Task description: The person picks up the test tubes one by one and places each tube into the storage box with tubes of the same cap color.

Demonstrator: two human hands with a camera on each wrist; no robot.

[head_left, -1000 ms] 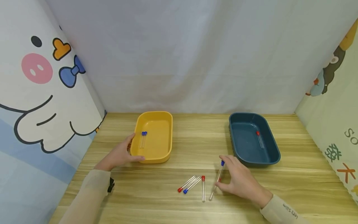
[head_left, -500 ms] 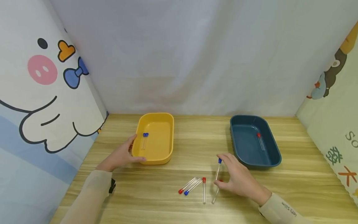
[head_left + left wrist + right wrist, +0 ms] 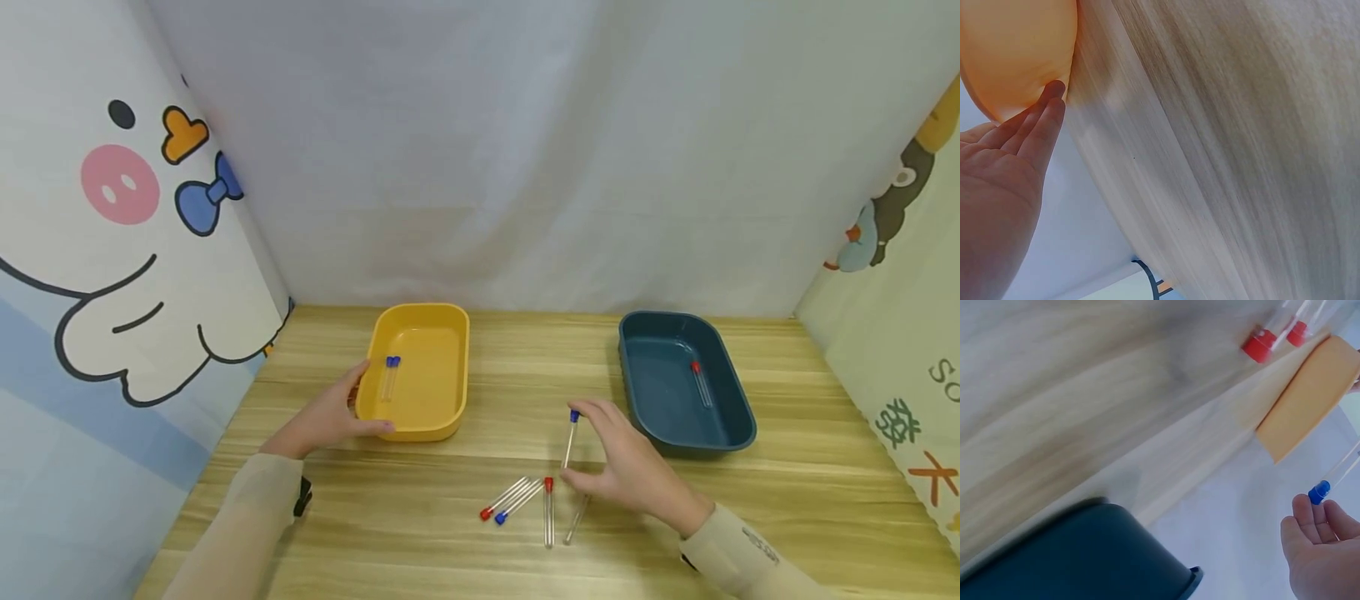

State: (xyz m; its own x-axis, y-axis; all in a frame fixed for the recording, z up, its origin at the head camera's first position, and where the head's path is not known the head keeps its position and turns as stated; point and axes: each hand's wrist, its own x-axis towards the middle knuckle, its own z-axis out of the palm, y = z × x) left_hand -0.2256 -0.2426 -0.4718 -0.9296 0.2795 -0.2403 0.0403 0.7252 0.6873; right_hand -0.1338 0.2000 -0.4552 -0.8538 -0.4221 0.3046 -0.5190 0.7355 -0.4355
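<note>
Head view: R hand (image 3: 626, 458) grips one blue-capped tube (image 3: 570, 442), held betw. fingers & thumb over the tabletop (image 3: 420, 533). Blue cap (image 3: 574, 416) uppermost, at the fingertips; transparent body runs down w/ slight lean to the thumb tip. Whether the end pokes past thumb: can't tell. R wrist view agrees: cap touching fingertips, body pointing away from palm, off frame edge.

Just below R hand, a part-hidden tube (image 3: 576, 523), its upper end behind the hand. To its left, an upright-lying red-capped tube (image 3: 549, 515), cap at far end; then a slanted blue-capped tube (image 3: 520, 502) & a slanted red-capped tube (image 3: 505, 498), side by side, caps toward the person.

L hand (image 3: 333, 412): fingers & thumb spread about near-left corner of yellow bin (image 3: 431, 379), touching it; fingers on outer wall, thumb along near side. Inside bin, 2 blue-capped tubes (image 3: 387, 383), adjacent.

Navy bin (image 3: 660, 396) beyond R hand, apart from held tube; red-capped tube inside (image 3: 701, 385).
</note>
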